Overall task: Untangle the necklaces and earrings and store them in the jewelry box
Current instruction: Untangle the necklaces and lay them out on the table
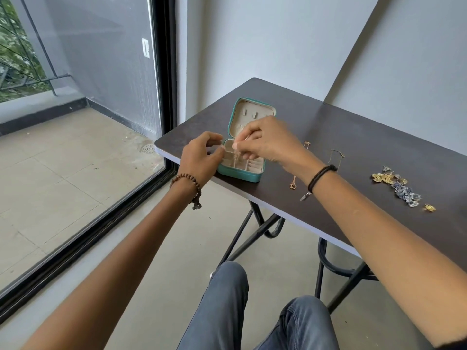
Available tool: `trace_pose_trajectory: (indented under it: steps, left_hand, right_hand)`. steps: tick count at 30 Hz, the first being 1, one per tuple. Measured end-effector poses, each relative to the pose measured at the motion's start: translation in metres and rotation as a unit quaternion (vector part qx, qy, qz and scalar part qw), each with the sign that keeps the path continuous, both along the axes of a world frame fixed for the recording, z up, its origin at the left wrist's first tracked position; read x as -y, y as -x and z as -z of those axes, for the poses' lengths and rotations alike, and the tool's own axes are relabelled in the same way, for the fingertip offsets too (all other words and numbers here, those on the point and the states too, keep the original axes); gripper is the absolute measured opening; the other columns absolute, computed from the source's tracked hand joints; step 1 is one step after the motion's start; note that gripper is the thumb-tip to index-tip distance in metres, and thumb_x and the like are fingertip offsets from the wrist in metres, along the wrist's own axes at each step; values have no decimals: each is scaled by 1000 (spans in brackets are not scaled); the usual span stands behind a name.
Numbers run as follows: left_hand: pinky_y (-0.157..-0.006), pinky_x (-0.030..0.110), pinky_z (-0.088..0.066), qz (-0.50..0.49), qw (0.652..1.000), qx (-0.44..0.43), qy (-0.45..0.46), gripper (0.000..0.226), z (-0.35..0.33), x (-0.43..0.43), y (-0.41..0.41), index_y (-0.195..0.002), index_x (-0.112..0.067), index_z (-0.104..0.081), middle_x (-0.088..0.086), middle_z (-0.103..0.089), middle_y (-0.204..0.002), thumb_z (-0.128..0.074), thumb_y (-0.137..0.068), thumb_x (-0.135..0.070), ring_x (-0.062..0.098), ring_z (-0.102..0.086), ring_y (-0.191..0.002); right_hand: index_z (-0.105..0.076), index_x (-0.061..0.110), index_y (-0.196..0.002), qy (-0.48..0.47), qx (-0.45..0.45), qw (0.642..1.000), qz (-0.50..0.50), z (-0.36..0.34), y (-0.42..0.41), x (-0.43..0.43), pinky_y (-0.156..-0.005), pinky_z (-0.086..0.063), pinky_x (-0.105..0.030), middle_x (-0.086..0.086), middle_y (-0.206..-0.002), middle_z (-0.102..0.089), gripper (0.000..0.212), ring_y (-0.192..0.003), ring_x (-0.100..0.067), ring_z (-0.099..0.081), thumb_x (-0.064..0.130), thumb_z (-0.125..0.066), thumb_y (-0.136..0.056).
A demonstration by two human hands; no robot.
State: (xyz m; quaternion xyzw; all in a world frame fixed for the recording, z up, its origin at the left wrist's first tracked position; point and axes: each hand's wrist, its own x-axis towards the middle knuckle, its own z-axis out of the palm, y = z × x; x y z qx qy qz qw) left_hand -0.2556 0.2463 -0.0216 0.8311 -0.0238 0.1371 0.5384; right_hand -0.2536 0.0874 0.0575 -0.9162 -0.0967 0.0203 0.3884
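A small teal jewelry box (238, 173) stands open near the left end of the dark table (353, 137), its cream lid upright. Over its compartments my right hand (265, 140) pinches a thin chain necklace (237, 157) that hangs down into the box. My left hand (199, 155) is beside the box's left edge, fingertips pinched close to the same chain. A rose-gold necklace (294, 181) and a darker chain (337, 155) lie on the table to the right. Farther right sits a heap of gold and blue earrings (396, 184), with one gold earring (429, 207) apart.
The table's near edge runs diagonally, with black folding legs (262, 223) below. A glass sliding door (75, 122) fills the left. A grey wall is behind the table. My knees in jeans (227, 311) are below.
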Motion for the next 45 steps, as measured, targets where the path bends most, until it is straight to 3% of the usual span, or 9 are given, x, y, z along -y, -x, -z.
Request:
trace_pose_trajectory:
  steps: [5,9,14,19,26,32,36,42,45]
  left_hand:
    - [-78,-1,-40,23,998,56,2,25,-20,4,7,-116,-15,-67,-10,-67,-114,-57,-94,-12,-1,-57,-105]
    - [-89,20,-51,158,983,16,92,22,-43,19,14,-117,-14,-66,-5,-74,-106,-53,-100,-19,3,-66,-102]
    - [-82,14,-50,272,954,-69,102,39,-61,42,31,-112,-6,-68,5,-75,-103,-43,-103,-34,3,-69,-92]
    - [-87,28,-50,289,946,-88,119,23,-66,56,42,-87,-15,-70,-3,-71,-84,-60,-95,-35,4,-68,-82]
    - [-79,25,-54,302,941,-100,120,31,-84,74,51,-107,-2,-70,5,-71,-95,-70,-88,-27,11,-68,-83]
    - [-72,26,-56,313,936,-106,117,27,-100,95,59,-100,-5,-68,0,-71,-86,-69,-89,-29,12,-69,-81]
    - [-65,26,-55,310,938,-103,118,31,-104,109,63,-101,-3,-69,-1,-68,-80,-70,-89,-31,13,-67,-74]
    - [-64,25,-56,307,941,-95,111,24,-116,123,68,-91,-11,-68,3,-69,-90,-69,-89,-34,12,-67,-77]
    - [-69,27,-57,314,938,-94,113,32,-120,128,69,-99,-6,-69,5,-74,-99,-67,-90,-36,15,-70,-85]
  right_hand:
    - [-71,-6,-102,-155,-20,988,-4,-11,10,25,-75,-61,-26,-19,-89,-76,23,-74,-22,-74,6,-79,-84]
    - [-72,-4,-102,-225,-20,974,-15,-20,19,43,-74,-59,-27,-20,-89,-76,23,-79,-25,-74,9,-79,-84]
    - [-71,-4,-105,-286,-26,958,-4,-29,36,67,-77,-57,-28,-13,-86,-74,26,-82,-20,-72,11,-77,-86]
    - [-73,6,-98,-324,-32,946,13,-34,61,91,-75,-57,-26,-10,-86,-73,12,-82,-20,-72,11,-76,-87]
    - [-69,6,-100,-392,-59,918,27,-30,90,121,-67,-55,-21,-6,-78,-67,11,-75,-18,-70,11,-70,-91]
    - [-70,5,-100,-428,-62,901,43,-24,108,139,-56,-47,-15,-2,-75,-66,28,-64,-10,-60,20,-77,-77]
    - [-70,3,-102,-450,-65,890,47,-20,116,150,-49,-39,-14,-4,-78,-64,25,-60,-8,-52,19,-74,-84]
    - [-70,1,-103,-440,-73,893,59,-19,127,166,-48,-35,-14,-7,-80,-65,28,-58,-9,-48,27,-66,-95]
    - [-72,0,-103,-426,-73,900,59,-18,132,172,-47,-36,-14,-7,-81,-66,31,-59,-10,-49,30,-65,-95]
